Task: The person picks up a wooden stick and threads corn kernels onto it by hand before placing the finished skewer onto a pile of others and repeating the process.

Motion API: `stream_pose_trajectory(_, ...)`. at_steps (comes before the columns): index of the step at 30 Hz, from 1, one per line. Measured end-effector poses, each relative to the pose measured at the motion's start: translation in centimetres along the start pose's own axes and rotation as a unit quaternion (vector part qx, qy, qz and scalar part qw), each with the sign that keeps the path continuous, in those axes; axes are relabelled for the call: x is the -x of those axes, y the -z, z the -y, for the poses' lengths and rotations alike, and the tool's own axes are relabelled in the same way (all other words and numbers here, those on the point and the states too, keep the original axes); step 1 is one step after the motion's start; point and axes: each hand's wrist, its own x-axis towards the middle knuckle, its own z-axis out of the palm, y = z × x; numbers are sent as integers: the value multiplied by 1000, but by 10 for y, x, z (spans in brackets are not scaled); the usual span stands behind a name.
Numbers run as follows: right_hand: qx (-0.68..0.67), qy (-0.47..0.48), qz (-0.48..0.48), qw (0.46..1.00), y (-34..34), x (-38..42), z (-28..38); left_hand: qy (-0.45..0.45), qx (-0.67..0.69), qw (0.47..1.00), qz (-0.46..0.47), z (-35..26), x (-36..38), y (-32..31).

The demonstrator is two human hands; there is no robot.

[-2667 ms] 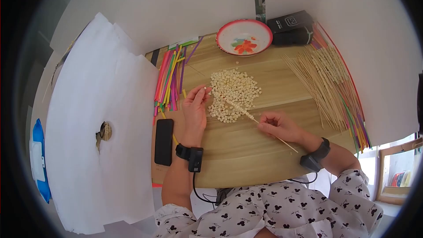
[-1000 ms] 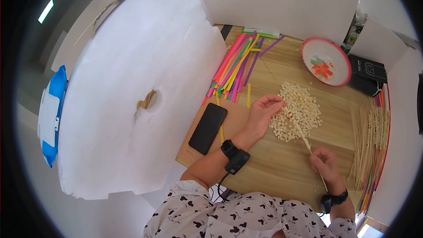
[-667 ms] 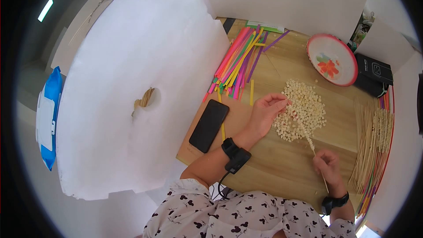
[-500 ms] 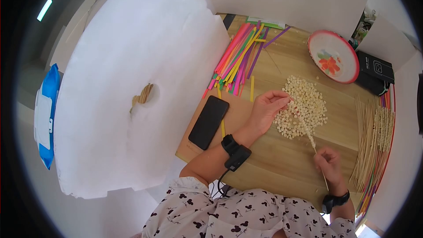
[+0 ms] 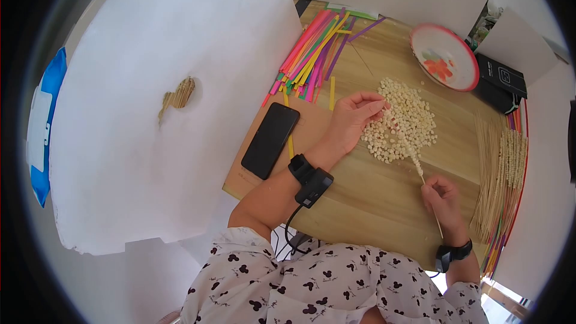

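A thin stick (image 5: 438, 225) threaded with pale, cream-coloured bead-like pieces (image 5: 411, 150) slants across the table. My right hand (image 5: 443, 199) grips its bare lower part, fingers curled round it. At the upper end of the threaded row, the thumb and forefinger of my left hand (image 5: 354, 121) are pinched together; the exact spot they hold is partly hidden by the fingers. Beneath the stick and beside my left fingertips lies a loose pile of the same small pale pieces (image 5: 420, 117).
Colourful flat strips (image 5: 315, 54) lie at the back left, near a black phone (image 5: 270, 141) on brown cardboard (image 5: 237, 180). A red-rimmed bowl (image 5: 447, 36) and black box (image 5: 501, 78) stand at the back right. Bare sticks (image 5: 487, 186) and threaded sticks (image 5: 513, 156) line the right edge.
The whole view has shifted, so the table appears higher and further left. Both hands keep about the same places on the stick and beside the pile.
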Motion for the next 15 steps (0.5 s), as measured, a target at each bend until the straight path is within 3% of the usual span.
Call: stream_pose_trajectory(15, 34, 82, 28, 996, -3, -1, 3, -46, -58, 997, 33, -4, 1, 1)
